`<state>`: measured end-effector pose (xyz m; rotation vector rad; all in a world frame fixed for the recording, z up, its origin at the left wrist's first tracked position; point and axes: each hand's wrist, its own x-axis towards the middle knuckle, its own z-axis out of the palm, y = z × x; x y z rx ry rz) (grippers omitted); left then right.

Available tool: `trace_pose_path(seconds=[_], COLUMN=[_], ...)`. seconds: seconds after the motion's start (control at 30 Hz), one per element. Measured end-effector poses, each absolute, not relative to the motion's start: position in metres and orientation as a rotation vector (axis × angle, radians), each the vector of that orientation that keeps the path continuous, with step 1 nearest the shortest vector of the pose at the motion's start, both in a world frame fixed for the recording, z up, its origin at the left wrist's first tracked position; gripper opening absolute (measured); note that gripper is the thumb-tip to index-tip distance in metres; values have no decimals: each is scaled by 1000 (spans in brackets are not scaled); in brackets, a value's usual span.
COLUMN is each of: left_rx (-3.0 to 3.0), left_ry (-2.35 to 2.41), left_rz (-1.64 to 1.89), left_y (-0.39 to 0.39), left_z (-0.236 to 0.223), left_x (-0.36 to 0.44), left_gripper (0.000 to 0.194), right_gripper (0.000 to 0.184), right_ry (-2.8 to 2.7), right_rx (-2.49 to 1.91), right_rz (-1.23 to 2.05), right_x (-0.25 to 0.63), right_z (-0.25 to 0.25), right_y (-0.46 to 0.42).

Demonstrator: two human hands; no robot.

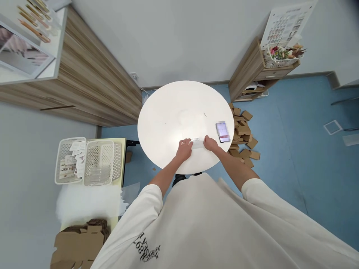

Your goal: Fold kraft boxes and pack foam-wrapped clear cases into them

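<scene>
A small translucent packet (198, 144), with whitish contents and a bit of dark print along its upper left edge, lies low over the near part of the white round table (179, 101). My left hand (184, 148) is closed on its left end, with bent fingers and the thumb pressed to it. At the other end, my right hand (210, 143) grips it in a closed fist. Just right of that hand lies a phone (222, 132) with its lit screen blurred out. What exactly is inside the packet is too small to tell.
White plastic baskets (84, 164) with cards and clear pieces stand on a side table at left, beside a pile of clear film bags (89, 201) and flat cardboard boxes (78, 244). Small brown boxes (243, 129) lie heaped on the floor right of the table. Wooden cabinets (106, 71) stand behind.
</scene>
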<state>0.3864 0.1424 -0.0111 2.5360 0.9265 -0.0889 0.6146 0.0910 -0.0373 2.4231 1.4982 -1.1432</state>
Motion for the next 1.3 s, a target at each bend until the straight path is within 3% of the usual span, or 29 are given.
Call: trace_pose_path(seconds=[0.13, 0.4, 0.57, 0.93, 1.3], left_rx=[2529, 2439, 2469, 2423, 2362], left_ry=[714, 863, 865, 891, 863], left_rz=[-239, -183, -187, -322, -329], left_y=[132, 142, 150, 142, 105], left_z=[-22, -58, -61, -43, -39], left_x=[401, 419, 421, 410, 358], left_gripper=[54, 62, 58, 52, 50], right_gripper=[20, 29, 34, 51, 30], right_ry=[1527, 1448, 1606, 2188, 2356], right_rx=[2393, 2482, 2683, 2074, 1810], right_rz=[-1096, -1170, -714, -733, -782], right_x=[613, 613, 606, 572, 545], right_z=[-37, -31, -26, -26, -29], right_y=[97, 93, 69, 41, 24])
